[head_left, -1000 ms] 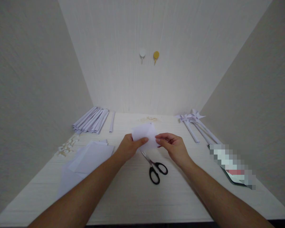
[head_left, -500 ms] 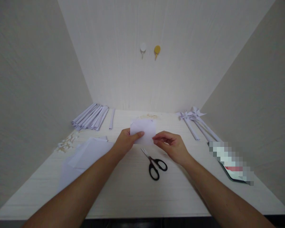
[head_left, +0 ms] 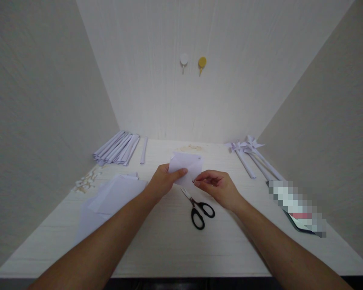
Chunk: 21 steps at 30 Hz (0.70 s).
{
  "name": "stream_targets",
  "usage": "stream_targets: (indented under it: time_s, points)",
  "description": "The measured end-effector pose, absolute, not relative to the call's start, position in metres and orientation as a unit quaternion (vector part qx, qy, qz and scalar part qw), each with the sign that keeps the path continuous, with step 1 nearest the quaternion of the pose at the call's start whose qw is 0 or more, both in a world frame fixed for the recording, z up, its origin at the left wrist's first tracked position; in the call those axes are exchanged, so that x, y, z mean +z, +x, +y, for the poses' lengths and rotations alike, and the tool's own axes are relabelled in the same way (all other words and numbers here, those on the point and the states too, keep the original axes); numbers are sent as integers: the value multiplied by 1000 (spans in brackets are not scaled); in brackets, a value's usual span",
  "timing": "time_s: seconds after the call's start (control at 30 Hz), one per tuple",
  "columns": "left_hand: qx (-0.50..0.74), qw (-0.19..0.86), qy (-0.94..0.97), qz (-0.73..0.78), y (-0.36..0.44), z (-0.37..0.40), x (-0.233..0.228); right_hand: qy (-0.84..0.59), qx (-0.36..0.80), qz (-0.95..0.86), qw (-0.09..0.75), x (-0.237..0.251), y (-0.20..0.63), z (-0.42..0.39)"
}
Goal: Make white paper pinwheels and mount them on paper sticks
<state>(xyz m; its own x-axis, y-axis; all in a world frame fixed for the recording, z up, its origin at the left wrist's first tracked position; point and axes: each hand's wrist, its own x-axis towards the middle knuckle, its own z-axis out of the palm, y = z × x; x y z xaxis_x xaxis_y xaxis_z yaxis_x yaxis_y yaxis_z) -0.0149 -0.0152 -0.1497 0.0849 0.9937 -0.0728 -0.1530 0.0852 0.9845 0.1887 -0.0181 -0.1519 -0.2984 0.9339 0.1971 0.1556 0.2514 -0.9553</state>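
Pinching a small white square of paper (head_left: 186, 166) between 2 hands, just above the pale wooden table (head_left: 169, 241).
Left hand (head_left: 163, 183) is gripping the near-left edge, thumb on top, while the right hand (head_left: 218, 187) is nipping the right corner with closed fingertips, keeping it taut; black-handled scissors (head_left: 198, 209) are lying just below, within reach.

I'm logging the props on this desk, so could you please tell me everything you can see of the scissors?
The scissors are a small pair with two glossy black loop handles, plastic by the look of them, and short silver metal blades. They lie flat on the pale wood-grain table, blades shut and pointing away from the person, handles toward them, the pair angled slightly. Nothing touches them: they rest just below the white paper that the left hand and right hand pinch above the table.
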Motion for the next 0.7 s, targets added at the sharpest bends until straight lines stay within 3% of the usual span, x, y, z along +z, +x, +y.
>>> stream_targets:
  time_s: [0.7]
  points:
    - [492, 575, 469, 455, -15, -17, -149, -424, 437, -667, 429, -150, 188, -17]
